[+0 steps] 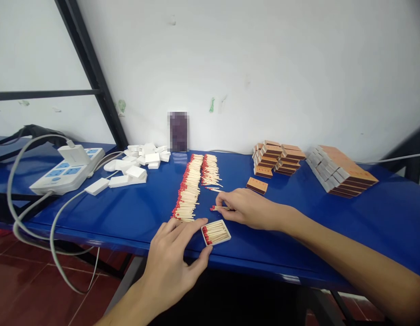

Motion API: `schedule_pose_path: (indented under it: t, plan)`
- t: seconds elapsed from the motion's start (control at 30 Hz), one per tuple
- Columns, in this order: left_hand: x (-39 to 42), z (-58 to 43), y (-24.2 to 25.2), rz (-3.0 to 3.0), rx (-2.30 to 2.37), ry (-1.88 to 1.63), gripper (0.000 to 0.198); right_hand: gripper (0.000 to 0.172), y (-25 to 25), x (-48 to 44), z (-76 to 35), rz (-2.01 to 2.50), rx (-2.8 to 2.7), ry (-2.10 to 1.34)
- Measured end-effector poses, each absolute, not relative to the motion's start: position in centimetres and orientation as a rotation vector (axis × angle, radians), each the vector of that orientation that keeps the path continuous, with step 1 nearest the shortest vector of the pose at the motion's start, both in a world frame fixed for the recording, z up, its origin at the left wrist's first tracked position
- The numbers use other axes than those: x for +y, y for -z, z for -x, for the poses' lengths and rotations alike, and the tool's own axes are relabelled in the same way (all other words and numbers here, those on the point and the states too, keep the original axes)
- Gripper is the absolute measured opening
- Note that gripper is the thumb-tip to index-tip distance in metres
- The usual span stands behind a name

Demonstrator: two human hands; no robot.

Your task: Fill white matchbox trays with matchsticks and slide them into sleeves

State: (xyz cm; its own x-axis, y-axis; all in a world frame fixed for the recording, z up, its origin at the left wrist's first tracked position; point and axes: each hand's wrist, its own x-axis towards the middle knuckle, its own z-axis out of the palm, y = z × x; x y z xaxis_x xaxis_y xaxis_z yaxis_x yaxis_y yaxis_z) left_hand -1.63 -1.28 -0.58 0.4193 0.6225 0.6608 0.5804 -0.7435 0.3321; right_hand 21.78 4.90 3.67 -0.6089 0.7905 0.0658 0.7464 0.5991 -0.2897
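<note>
A small white tray (216,232) partly filled with red-tipped matches lies near the front edge of the blue table (128,213). My left hand (176,258) steadies the tray, forefinger and thumb touching its left side. My right hand (245,208) pinches a few matches (217,208) just behind the tray, their red tips pointing left. Two long rows of loose matches (191,188) lie behind the hands.
Empty white inner trays (138,163) are heaped at the back left beside a white power strip (67,170) with grey cables. Brown matchbox sleeves (277,158) are stacked at the back right, one lone sleeve (257,185) near my right hand, a longer row (339,174) further right.
</note>
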Motion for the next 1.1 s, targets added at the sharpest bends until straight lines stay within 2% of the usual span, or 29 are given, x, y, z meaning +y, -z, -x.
schedule_pose_path:
  t: [0.17, 0.33, 0.6, 0.83, 1.1]
  plan:
    - [-1.3, 1.8, 0.6, -2.587, 1.116, -1.227, 0.041, 0.016, -4.5, 4.8, -21.8, 1.29, -2.599, -0.435]
    - [-1.3, 1.9, 0.6, -2.569, 1.122, -1.179, 0.048, 0.014, -6.1, 3.4, -21.0, 1.183, -2.561, -0.676]
    - [-1.2, 1.9, 0.5, -2.596, 1.128, -1.192, 0.042, 0.002, -5.9, 1.9, -20.2, 1.034, -2.674, -0.781]
    - [-1.4, 1.9, 0.2, -2.621, 1.107, -1.194, 0.033, 0.019, -6.7, 1.6, -20.0, 1.004, -2.663, -0.817]
    - [-1.4, 1.9, -0.2, -2.65, 1.038, -1.142, 0.021, 0.017, -6.5, 1.9, -20.4, 1.046, -2.634, -0.795]
